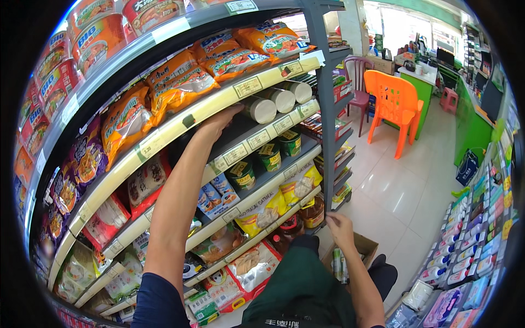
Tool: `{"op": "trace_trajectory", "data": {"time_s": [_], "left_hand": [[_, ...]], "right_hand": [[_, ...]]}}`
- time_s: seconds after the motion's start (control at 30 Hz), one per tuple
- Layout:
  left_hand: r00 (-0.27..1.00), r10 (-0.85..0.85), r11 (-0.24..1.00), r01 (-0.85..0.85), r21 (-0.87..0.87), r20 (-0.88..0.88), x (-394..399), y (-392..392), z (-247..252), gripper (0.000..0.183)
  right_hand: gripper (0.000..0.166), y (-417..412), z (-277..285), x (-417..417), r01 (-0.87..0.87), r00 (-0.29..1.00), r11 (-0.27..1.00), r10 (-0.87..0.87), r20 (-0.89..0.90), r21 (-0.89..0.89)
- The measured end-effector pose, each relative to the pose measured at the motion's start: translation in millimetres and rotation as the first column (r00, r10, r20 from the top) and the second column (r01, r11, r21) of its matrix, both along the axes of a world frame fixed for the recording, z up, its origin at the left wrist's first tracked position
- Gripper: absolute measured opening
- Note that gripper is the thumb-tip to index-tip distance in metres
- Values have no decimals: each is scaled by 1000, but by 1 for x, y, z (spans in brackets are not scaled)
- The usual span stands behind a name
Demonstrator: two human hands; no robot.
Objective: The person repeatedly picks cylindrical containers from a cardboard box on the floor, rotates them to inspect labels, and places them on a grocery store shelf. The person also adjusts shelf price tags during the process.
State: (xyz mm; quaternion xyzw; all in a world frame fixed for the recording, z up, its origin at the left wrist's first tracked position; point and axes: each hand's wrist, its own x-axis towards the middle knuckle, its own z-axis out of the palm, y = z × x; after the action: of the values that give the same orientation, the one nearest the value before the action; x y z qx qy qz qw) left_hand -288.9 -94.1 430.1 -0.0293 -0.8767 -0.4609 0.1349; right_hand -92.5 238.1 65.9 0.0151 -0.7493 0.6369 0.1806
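My left hand reaches into a middle shelf, its fingertips at the near side of a row of white-ended cylindrical packs; whether it grips one is hidden by the shelf edge. My right hand is low by the grey shelf upright, thumb and fingers close together; whether something small is between them cannot be told. Below it, an open cardboard box on the floor holds slim packs. Orange bags of instant noodles lie on the shelf above, and green tins stand on the shelf below.
Yellow oatmeal bags and a red-and-white sack fill lower shelves. An orange plastic chair stands on the tiled floor before a green counter. At the right, bottles line another shelf. A dark basket sits by the counter.
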Motion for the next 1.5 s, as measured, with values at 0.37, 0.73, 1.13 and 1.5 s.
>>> {"op": "trace_trajectory", "data": {"time_s": [0.37, 0.73, 1.13, 1.5], "left_hand": [[759, -227, 907, -62, -416, -609, 173, 38, -81, 33], [856, -496, 799, 516, -309, 146, 331, 69, -415, 26], [894, -448, 849, 434, -302, 28, 344, 60, -448, 18], [890, -452, 856, 450, -255, 52, 342, 57, -450, 16]], "right_hand": [[21, 50, -215, 132, 206, 782, 954, -28, 623, -216], [26, -75, 84, -6, -252, 966, 967, 250, -62, -22], [35, -165, 272, -93, 111, 651, 778, 414, -637, 619], [31, -167, 290, -101, 54, 678, 664, 524, -516, 746]]}}
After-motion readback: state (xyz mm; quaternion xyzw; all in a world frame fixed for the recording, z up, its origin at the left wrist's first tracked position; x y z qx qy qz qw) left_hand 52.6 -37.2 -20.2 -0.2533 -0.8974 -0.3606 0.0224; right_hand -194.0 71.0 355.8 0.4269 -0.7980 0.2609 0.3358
